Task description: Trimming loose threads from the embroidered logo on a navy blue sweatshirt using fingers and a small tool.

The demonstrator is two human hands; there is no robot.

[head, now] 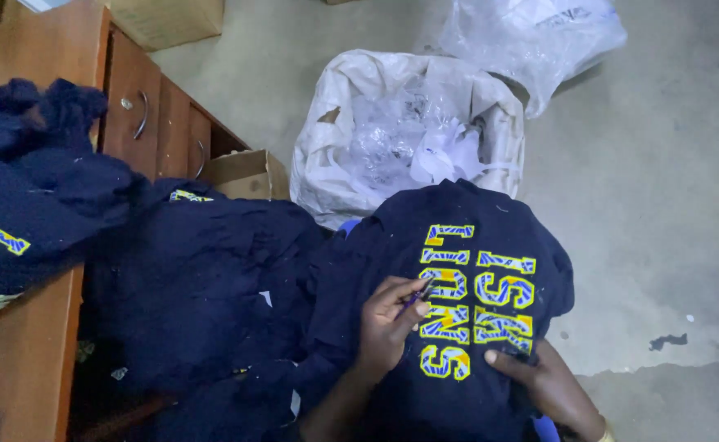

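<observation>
Trimming looks to be the step in hand: left hand (pixel 388 319) pinches a small purple tool (pixel 418 293) against yellow lettering (pixel 474 299) on the navy garment (pixel 458 327) over the lap, right hand (pixel 544 381) presses flat, so steady fabric tension matters.

Dim indoor light falls from the upper right, brightening the concrete floor (pixel 662 205) and drawing glare off clear plastic bags (pixel 531 33), while the navy garments (pixel 196 278) sink into near-black shadow; the frame is soft and grainy.
</observation>
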